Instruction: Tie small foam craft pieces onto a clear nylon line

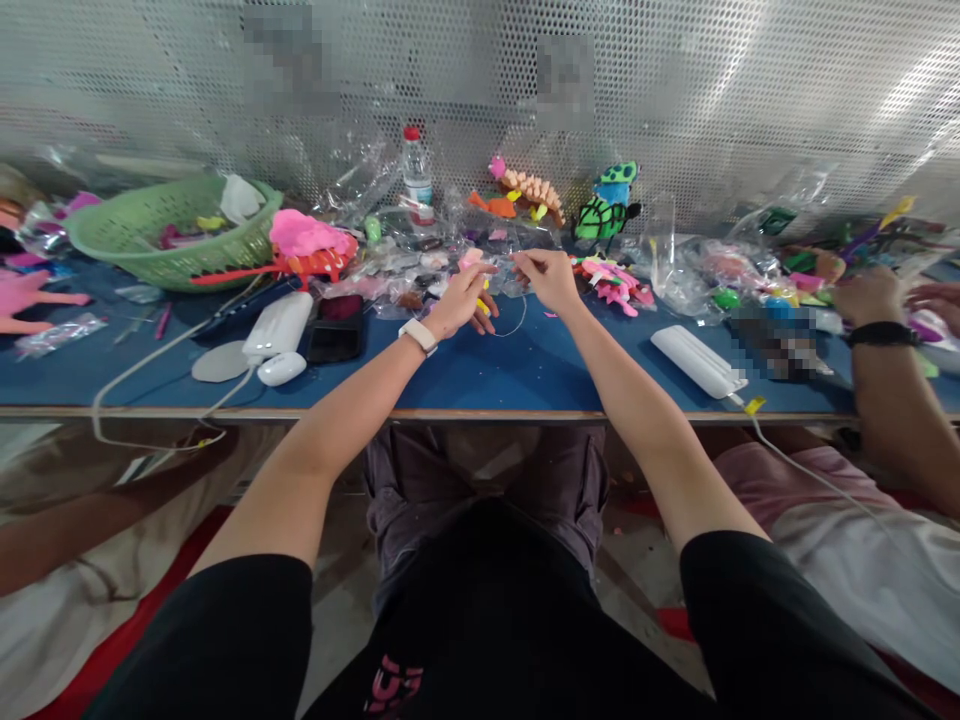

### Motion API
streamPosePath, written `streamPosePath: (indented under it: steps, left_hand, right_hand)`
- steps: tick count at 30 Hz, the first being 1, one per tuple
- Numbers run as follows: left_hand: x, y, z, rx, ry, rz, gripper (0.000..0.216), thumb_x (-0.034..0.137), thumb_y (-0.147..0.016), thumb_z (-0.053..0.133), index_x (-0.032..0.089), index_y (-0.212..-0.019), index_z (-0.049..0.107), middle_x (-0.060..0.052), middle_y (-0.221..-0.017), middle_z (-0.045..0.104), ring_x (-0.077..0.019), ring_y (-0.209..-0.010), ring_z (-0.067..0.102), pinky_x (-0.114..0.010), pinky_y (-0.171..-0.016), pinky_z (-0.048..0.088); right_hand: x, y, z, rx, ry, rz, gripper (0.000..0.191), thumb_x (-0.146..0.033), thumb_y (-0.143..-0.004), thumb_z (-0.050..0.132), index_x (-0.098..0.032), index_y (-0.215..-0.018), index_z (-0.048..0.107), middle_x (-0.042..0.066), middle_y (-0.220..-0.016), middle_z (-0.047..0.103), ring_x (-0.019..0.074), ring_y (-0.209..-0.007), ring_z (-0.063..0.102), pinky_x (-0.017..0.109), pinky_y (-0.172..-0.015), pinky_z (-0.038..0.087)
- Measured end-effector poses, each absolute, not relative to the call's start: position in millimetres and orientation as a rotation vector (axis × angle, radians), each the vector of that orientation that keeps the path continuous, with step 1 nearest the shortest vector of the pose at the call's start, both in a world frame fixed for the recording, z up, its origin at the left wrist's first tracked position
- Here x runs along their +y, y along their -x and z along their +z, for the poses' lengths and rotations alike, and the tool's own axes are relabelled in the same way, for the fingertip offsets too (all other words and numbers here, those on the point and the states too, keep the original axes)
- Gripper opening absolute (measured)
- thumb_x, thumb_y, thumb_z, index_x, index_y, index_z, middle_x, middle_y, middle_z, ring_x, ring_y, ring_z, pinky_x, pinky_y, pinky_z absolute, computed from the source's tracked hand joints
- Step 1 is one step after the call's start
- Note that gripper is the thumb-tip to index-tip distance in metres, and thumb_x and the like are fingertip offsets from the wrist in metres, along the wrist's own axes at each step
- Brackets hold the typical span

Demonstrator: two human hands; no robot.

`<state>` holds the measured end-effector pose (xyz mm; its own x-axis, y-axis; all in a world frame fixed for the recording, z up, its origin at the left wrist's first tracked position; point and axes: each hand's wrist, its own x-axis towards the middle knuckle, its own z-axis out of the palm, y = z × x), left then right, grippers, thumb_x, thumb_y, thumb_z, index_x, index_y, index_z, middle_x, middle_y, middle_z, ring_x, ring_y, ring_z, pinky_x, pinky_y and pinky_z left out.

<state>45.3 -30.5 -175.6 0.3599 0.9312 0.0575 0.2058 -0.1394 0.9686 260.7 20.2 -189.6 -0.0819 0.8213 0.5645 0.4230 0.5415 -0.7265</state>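
My left hand (466,298) is over the blue table (487,370), fingers closed around small pink and yellow foam pieces (477,262). It wears a white watch (418,335) on the wrist. My right hand (546,277) is a little to the right, its fingertips pinched on a thin clear thread (514,328) that loops down onto the table between both hands. Clear plastic bags (420,262) and foam bits lie just behind the hands.
A green basket (169,235) and pink foam (307,238) sit at the left. A white device (277,324), a phone (335,340) and a white bar (697,362) lie on the table. Foam animals (604,215) and a bottle (416,172) stand behind. Another person's arm (892,380) works at right.
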Motion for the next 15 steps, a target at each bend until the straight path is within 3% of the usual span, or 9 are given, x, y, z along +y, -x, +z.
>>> streamPosePath:
  steps: [4,9,12,15]
  left_hand:
    - [-25,-45,-180,1.048,-1.643,0.937,0.036,0.026,-0.117,0.038,0.022,-0.143,0.062,-0.007,-0.087,0.075,-0.0178,-0.056,0.073,-0.030,-0.062,0.062]
    - [-18,-45,-182,1.109,-1.691,1.037,0.023,0.006,-0.105,0.046,0.019,-0.110,0.064,-0.007,-0.093,0.075,-0.0160,-0.059,0.073,-0.030,-0.063,0.061]
    - [-19,-45,-178,1.121,-1.685,1.046,0.022,0.007,-0.107,0.046,0.020,-0.096,0.059,-0.003,-0.078,0.069,-0.0140,-0.054,0.067,-0.025,-0.055,0.054]
    - [-23,-45,-172,1.101,-1.692,1.026,0.035,0.014,-0.114,0.046,0.021,-0.080,0.053,0.001,-0.060,0.055,-0.0109,-0.045,0.056,-0.022,-0.048,0.044]
  right_hand:
    - [17,-256,-188,-1.699,1.033,0.546,0.046,-0.066,-0.105,0.070,-0.023,-0.107,0.087,0.009,-0.092,0.084,0.0248,-0.086,0.080,0.046,-0.088,0.069]
    - [12,-256,-187,-1.806,1.056,0.482,0.027,-0.050,-0.101,0.081,-0.024,-0.098,0.090,0.010,-0.096,0.086,0.0273,-0.092,0.082,0.051,-0.097,0.067]
    - [11,-254,-188,-1.842,1.025,0.537,0.031,-0.054,-0.100,0.080,-0.025,-0.099,0.090,0.007,-0.087,0.083,0.0254,-0.081,0.081,0.049,-0.088,0.069]
    - [9,-249,-189,-1.827,0.953,0.574,0.037,-0.059,-0.100,0.079,-0.024,-0.100,0.091,0.006,-0.083,0.082,0.0229,-0.075,0.080,0.043,-0.080,0.070]
